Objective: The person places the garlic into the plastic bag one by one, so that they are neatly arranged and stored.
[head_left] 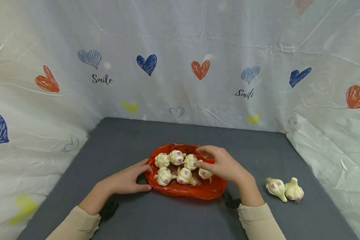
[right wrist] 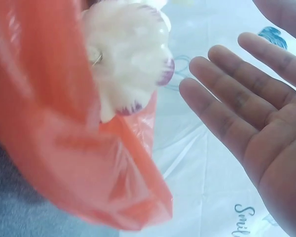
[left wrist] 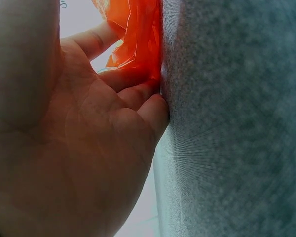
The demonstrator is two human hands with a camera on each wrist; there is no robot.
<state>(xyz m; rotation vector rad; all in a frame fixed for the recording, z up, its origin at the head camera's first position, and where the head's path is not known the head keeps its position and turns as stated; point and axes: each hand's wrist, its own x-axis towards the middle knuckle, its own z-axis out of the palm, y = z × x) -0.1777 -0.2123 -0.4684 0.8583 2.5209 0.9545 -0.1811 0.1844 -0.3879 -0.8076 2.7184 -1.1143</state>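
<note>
Several white garlic bulbs (head_left: 184, 176) with purple patches lie in a red plastic bag (head_left: 195, 191), its mouth spread wide on the table. At the bag's left end, my left hand (head_left: 124, 180) holds the side, thumb at the near edge and fingers against the plastic. The left wrist view shows those fingers (left wrist: 138, 94) bent at the bag's base, low by the tabletop. My right hand (head_left: 225, 165) hovers over the bag's right end, above one bulb (head_left: 204, 174). Its fingers (right wrist: 227, 116) are extended, holding nothing, beside a bulb (right wrist: 126, 54) in the right wrist view.
Two more garlic bulbs (head_left: 276, 189) (head_left: 294, 190) lie side by side on the grey table (head_left: 132, 133), right of my right forearm. A white curtain (head_left: 174, 40) printed with hearts surrounds the table at the back and sides.
</note>
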